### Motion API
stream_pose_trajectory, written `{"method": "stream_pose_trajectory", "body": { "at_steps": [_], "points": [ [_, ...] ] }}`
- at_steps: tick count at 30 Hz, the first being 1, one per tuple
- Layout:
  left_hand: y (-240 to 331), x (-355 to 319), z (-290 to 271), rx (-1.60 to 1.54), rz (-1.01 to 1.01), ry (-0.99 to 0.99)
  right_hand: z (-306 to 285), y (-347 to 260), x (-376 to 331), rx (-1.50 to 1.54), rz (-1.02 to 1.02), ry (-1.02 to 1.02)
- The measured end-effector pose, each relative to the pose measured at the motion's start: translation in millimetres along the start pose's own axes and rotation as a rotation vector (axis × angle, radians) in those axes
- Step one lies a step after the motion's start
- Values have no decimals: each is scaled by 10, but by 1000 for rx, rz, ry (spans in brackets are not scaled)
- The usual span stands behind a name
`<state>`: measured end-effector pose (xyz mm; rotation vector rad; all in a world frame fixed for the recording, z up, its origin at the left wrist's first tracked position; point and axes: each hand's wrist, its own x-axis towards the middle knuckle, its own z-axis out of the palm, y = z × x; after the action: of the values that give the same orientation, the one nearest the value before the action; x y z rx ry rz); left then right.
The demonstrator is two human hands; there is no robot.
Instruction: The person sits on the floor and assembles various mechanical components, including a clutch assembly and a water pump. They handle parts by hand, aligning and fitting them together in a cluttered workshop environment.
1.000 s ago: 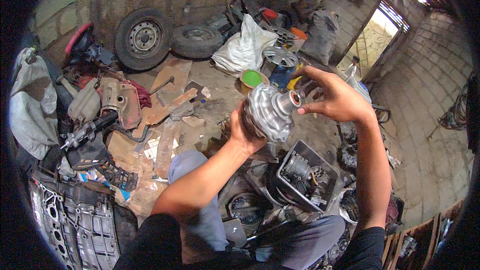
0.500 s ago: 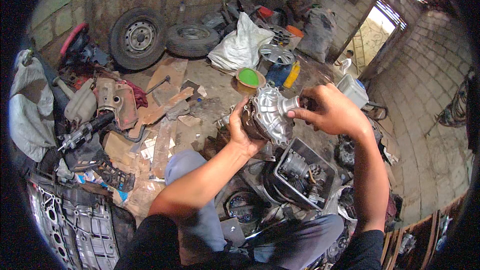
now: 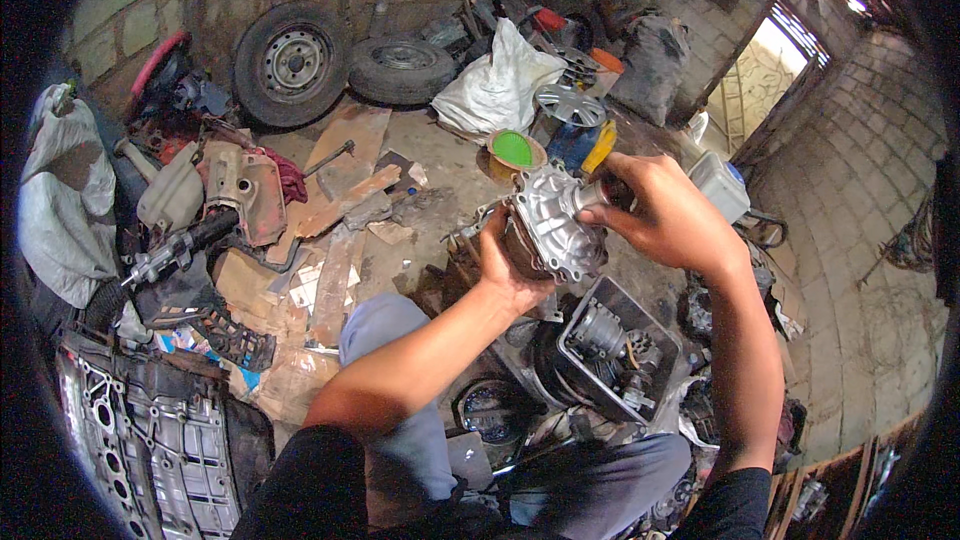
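The left hand (image 3: 512,272) is curved around the near left side of a silver metal housing (image 3: 560,228), its palm beneath and its thumb up along the edge, bearing the part in the air. The right hand (image 3: 655,208) is narrowed on the housing's short round neck (image 3: 590,199), with the thumb along the near side and the index finger over the top; the other fingers are partly hidden. The housing is tilted, its ribbed face turned up and its neck toward the right hand, above the floor (image 3: 440,178) and in front of the person's bent legs (image 3: 385,332). Just below and to the right stands a grey bin (image 3: 632,310) with metal parts (image 3: 603,334) inside, and near it, closer to the person, lies a dark round pan (image 3: 488,410). A large ribbed casting (image 3: 185,440) sits at the lower left, with flattened cardboard (image 3: 338,145) spread on the floor beyond it. Toward the back, one wheel (image 3: 292,68) stands upright against the wall, a second tyre (image 3: 402,72) lies flat beside it, and a white sack (image 3: 500,88) slumps next to that. A container with a green interior (image 3: 513,148) stands beyond the housing, near a yellow jug (image 3: 599,147).
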<state>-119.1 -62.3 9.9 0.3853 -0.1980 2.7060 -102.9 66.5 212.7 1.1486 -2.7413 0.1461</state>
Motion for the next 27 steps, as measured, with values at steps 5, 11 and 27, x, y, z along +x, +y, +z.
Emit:
{"method": "stream_pose_trajectory", "body": {
  "at_steps": [5,11,27],
  "points": [
    [43,33,27,-86,-4,-62,-67,-191,72,-44,163,-108],
    [87,32,86,100,43,-77,-71,11,67,95,-253,-42],
    [316,2,264,248,75,5,-21,-194,70,200,190,3]
  ]
}}
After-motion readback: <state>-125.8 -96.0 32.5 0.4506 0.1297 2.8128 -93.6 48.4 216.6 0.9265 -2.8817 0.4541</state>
